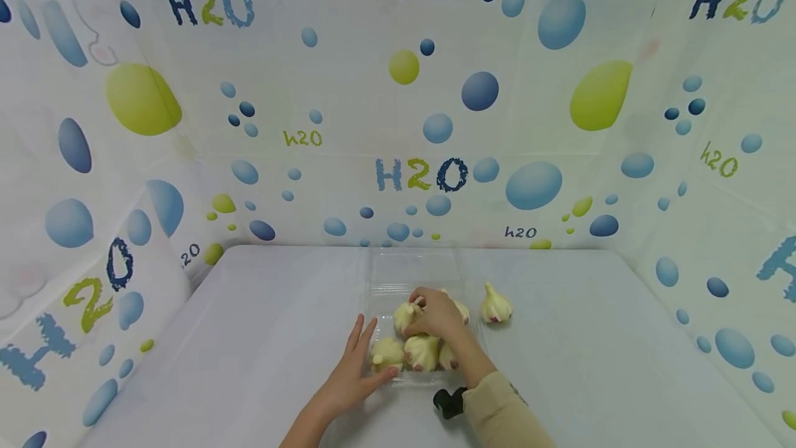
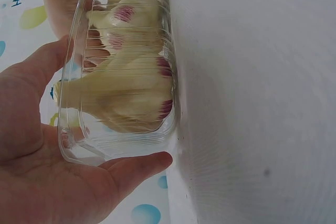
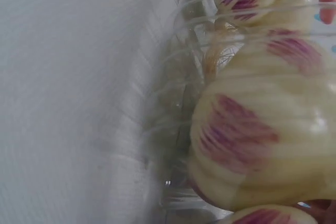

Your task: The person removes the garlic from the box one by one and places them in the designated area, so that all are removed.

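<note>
A clear plastic box [image 1: 415,380] holds several white garlic bulbs [image 1: 423,352], purple-streaked in the left wrist view. My right hand [image 1: 440,314] reaches into it and grips a garlic bulb [image 1: 405,318] at the back left, thumb and fingers around its sides. My left hand [image 1: 356,373] lies at the box's front left corner. Its straight thumb and fingers spread along the outer walls, as the left wrist view shows beside another bulb [image 2: 128,95]. In the right wrist view a bulb [image 3: 241,135] fills much of the frame behind the ribbed clear wall; the right fingers are mostly hidden.
One more garlic bulb [image 1: 496,305] stands on the white table [image 1: 591,365], right of the box. The box's clear lid [image 1: 415,267] lies folded back behind it. A black object [image 1: 449,404] shows by the right sleeve [image 1: 504,410]. Patterned sheets [image 1: 348,75] enclose the table.
</note>
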Demonstrator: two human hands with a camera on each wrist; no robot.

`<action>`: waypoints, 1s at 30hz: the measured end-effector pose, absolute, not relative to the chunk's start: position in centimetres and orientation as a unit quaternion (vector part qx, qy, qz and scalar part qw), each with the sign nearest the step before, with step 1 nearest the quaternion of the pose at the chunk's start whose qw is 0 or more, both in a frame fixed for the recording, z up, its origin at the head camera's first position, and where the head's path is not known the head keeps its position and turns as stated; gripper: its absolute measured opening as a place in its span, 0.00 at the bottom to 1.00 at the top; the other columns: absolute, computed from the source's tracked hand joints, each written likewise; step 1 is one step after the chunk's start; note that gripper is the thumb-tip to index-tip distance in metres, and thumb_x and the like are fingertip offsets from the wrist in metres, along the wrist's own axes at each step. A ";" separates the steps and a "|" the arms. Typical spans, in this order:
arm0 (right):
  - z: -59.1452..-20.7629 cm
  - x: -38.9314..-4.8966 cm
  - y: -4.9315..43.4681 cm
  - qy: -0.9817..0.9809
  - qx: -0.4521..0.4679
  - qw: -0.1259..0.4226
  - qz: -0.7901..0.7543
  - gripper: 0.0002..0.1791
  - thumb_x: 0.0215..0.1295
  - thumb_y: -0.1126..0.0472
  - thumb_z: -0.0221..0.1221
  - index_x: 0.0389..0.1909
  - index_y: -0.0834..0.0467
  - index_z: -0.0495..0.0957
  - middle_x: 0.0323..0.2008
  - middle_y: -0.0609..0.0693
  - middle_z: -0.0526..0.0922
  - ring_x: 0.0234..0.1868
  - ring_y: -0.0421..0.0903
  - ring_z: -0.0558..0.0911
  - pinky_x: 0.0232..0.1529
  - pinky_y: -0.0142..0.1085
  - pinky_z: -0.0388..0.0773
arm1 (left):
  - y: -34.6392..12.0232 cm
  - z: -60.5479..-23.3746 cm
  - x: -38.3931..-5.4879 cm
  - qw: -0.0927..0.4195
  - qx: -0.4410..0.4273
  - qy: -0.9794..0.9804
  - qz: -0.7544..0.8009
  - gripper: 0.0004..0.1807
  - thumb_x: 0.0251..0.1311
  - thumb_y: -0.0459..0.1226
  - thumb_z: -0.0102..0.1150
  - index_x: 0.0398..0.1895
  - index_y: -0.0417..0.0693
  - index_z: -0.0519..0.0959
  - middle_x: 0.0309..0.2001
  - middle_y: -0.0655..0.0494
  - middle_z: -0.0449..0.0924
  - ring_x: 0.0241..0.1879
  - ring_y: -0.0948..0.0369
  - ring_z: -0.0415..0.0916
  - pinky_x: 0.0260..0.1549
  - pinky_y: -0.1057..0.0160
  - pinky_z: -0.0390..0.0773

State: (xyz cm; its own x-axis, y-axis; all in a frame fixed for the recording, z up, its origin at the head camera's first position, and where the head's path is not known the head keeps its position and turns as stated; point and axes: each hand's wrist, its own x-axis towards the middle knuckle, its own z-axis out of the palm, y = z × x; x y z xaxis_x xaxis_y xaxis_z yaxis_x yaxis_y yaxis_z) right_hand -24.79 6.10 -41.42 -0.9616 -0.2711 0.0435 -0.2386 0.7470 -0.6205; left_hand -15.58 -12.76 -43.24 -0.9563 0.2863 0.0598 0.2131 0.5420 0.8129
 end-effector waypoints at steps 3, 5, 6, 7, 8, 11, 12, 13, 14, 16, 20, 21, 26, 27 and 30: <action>-41.4 -24.7 6.3 0.924 -0.134 0.028 -0.357 0.26 0.34 0.56 0.75 0.38 0.55 0.76 0.40 0.54 0.81 0.41 0.52 0.78 0.38 0.43 0.75 | -12.8 -43.2 -15.6 0.042 0.143 0.877 0.456 0.48 0.54 0.51 0.60 0.71 0.44 0.45 0.70 0.38 0.30 0.66 0.36 0.40 0.54 0.34 0.55; -41.4 -24.7 6.4 0.916 -0.133 0.029 -0.377 0.27 0.35 0.56 0.75 0.39 0.55 0.76 0.41 0.55 0.80 0.41 0.52 0.78 0.37 0.43 0.75 | -12.8 -43.2 -15.6 0.044 0.143 0.877 0.456 0.48 0.55 0.51 0.60 0.71 0.44 0.45 0.70 0.38 0.30 0.66 0.36 0.40 0.53 0.33 0.55; -41.4 -24.7 6.5 0.912 -0.133 0.028 -0.387 0.27 0.35 0.55 0.74 0.40 0.54 0.76 0.41 0.55 0.80 0.41 0.52 0.78 0.37 0.43 0.75 | -12.8 -43.2 -15.6 0.045 0.143 0.877 0.456 0.48 0.55 0.51 0.60 0.71 0.44 0.45 0.70 0.38 0.30 0.66 0.36 0.40 0.53 0.33 0.56; -41.4 -24.7 6.6 0.908 -0.133 0.027 -0.396 0.27 0.35 0.55 0.74 0.40 0.54 0.76 0.41 0.55 0.80 0.41 0.52 0.78 0.36 0.42 0.75 | -12.8 -43.1 -15.5 0.046 0.142 0.877 0.456 0.48 0.55 0.51 0.60 0.71 0.44 0.45 0.70 0.38 0.29 0.66 0.36 0.40 0.53 0.33 0.56; -41.4 -24.7 6.7 0.904 -0.134 0.024 -0.405 0.27 0.35 0.55 0.74 0.40 0.54 0.76 0.42 0.55 0.80 0.42 0.52 0.78 0.36 0.42 0.75 | -12.8 -43.1 -15.5 0.047 0.143 0.877 0.457 0.48 0.55 0.51 0.60 0.71 0.45 0.45 0.70 0.38 0.29 0.66 0.36 0.40 0.53 0.33 0.56; -41.4 -24.7 6.9 0.893 -0.140 0.011 -0.428 0.26 0.36 0.56 0.74 0.41 0.54 0.76 0.42 0.55 0.80 0.41 0.52 0.78 0.35 0.40 0.76 | -12.8 -43.0 -15.5 0.049 0.142 0.876 0.459 0.48 0.55 0.51 0.60 0.71 0.45 0.44 0.70 0.38 0.29 0.66 0.36 0.39 0.53 0.33 0.56; -41.3 -24.7 7.0 0.888 -0.141 0.008 -0.437 0.26 0.37 0.57 0.74 0.41 0.54 0.76 0.42 0.56 0.80 0.41 0.52 0.79 0.35 0.40 0.77 | -12.8 -43.0 -15.5 0.049 0.142 0.876 0.459 0.48 0.55 0.51 0.60 0.72 0.45 0.44 0.71 0.39 0.29 0.66 0.36 0.39 0.53 0.33 0.56; -41.2 -24.6 7.1 0.883 -0.140 0.005 -0.449 0.26 0.37 0.58 0.74 0.41 0.55 0.76 0.43 0.56 0.79 0.41 0.52 0.79 0.35 0.40 0.77 | -12.8 -43.0 -15.5 0.049 0.142 0.875 0.459 0.48 0.55 0.50 0.60 0.72 0.45 0.44 0.71 0.39 0.29 0.66 0.36 0.39 0.53 0.33 0.55; -41.0 -24.5 7.1 0.877 -0.141 0.004 -0.460 0.26 0.37 0.59 0.74 0.41 0.55 0.76 0.43 0.56 0.79 0.41 0.52 0.79 0.35 0.40 0.77 | -12.8 -43.0 -15.5 0.049 0.143 0.876 0.459 0.48 0.55 0.50 0.60 0.72 0.45 0.44 0.71 0.39 0.28 0.66 0.36 0.39 0.53 0.33 0.55; -40.8 -24.4 7.2 0.868 -0.142 0.001 -0.475 0.26 0.38 0.60 0.74 0.42 0.56 0.77 0.43 0.57 0.79 0.40 0.51 0.79 0.35 0.39 0.77 | -12.8 -43.0 -15.5 0.050 0.143 0.875 0.460 0.48 0.55 0.50 0.60 0.71 0.44 0.44 0.70 0.38 0.28 0.66 0.36 0.39 0.53 0.33 0.55; -40.1 -24.0 7.4 0.858 -0.141 -0.008 -0.494 0.27 0.39 0.61 0.74 0.44 0.56 0.77 0.44 0.58 0.78 0.35 0.50 0.78 0.35 0.38 0.77 | -12.8 -43.0 -15.4 0.050 0.142 0.874 0.462 0.48 0.55 0.50 0.60 0.71 0.44 0.44 0.70 0.38 0.29 0.66 0.35 0.39 0.53 0.32 0.55; -40.0 -24.0 7.4 0.856 -0.140 -0.011 -0.497 0.27 0.39 0.62 0.74 0.44 0.56 0.77 0.44 0.58 0.78 0.34 0.49 0.78 0.34 0.38 0.77 | -12.8 -43.0 -15.4 0.050 0.142 0.874 0.463 0.48 0.55 0.50 0.60 0.71 0.44 0.44 0.70 0.38 0.29 0.66 0.35 0.39 0.53 0.32 0.55; -39.8 -23.8 7.8 0.852 -0.132 -0.022 -0.506 0.27 0.39 0.61 0.74 0.44 0.54 0.77 0.44 0.56 0.78 0.34 0.48 0.77 0.34 0.37 0.76 | -12.8 -43.0 -15.4 0.048 0.141 0.875 0.461 0.48 0.55 0.50 0.60 0.71 0.44 0.44 0.70 0.38 0.29 0.66 0.35 0.39 0.53 0.32 0.55; -39.8 -23.7 7.9 0.851 -0.130 -0.023 -0.509 0.27 0.38 0.61 0.74 0.44 0.54 0.77 0.44 0.56 0.78 0.34 0.48 0.77 0.33 0.37 0.76 | -12.8 -43.0 -15.4 0.048 0.141 0.875 0.461 0.48 0.55 0.50 0.60 0.71 0.44 0.44 0.70 0.38 0.29 0.66 0.35 0.40 0.53 0.33 0.55; -39.5 -23.6 8.2 0.850 -0.122 -0.026 -0.512 0.27 0.38 0.60 0.74 0.44 0.53 0.77 0.44 0.54 0.78 0.34 0.47 0.76 0.32 0.35 0.76 | -12.8 -43.0 -15.4 0.047 0.140 0.876 0.460 0.48 0.55 0.50 0.60 0.71 0.44 0.45 0.71 0.38 0.29 0.66 0.35 0.40 0.53 0.33 0.55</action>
